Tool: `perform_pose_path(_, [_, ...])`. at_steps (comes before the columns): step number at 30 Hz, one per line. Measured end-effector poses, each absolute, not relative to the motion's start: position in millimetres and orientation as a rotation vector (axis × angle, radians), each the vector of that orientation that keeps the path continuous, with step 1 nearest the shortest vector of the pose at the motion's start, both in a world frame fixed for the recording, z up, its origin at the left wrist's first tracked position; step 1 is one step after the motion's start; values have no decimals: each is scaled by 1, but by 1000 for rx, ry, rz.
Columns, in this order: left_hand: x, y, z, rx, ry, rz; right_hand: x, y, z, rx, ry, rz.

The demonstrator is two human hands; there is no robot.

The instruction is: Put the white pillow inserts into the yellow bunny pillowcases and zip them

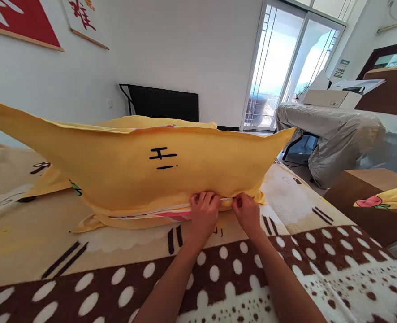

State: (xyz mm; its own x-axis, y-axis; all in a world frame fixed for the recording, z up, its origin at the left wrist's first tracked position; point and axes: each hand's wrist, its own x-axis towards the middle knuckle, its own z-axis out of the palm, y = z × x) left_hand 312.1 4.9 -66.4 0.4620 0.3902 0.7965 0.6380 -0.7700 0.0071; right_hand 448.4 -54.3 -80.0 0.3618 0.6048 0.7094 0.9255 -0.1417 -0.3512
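Observation:
A yellow pillow [198,166] with black "Hi" lettering stands on its long side on the bed, its lower edge facing me. Along that edge runs a pale zipper strip [226,199], with pink-printed cloth showing at the left part of the opening. My left hand [205,211] grips the edge of the pillowcase with fingers curled over it. Just to its right, my right hand [247,211] is closed in a pinch at the zipper strip. Whether a zipper pull is between its fingers is hidden.
A patterned brown and cream blanket [124,273] covers the bed. Behind lies another yellow pillow [158,120]. To the right are a brown box [363,184] with yellow cloth [393,197] on it and a plastic-covered piece of furniture [336,125] bearing boxes.

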Motion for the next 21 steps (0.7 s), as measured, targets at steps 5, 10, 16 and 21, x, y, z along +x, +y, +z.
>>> perform_pose_path(5, [311,7,-66,-2401,-894,-1221,462,-56,-75,-2002,-1296,-409])
perform_pose_path(10, [308,9,-66,-2401,-922,-1239,482,-60,-70,-2169,-1129,-267])
perform_pose_path(16, [309,9,-64,-2403,-929,-1227,504,-62,-75,-2258,-1034,-199])
perform_pose_path(21, [310,7,-65,-2400,-923,-1251,503,-62,-77,-2311,-975,-223])
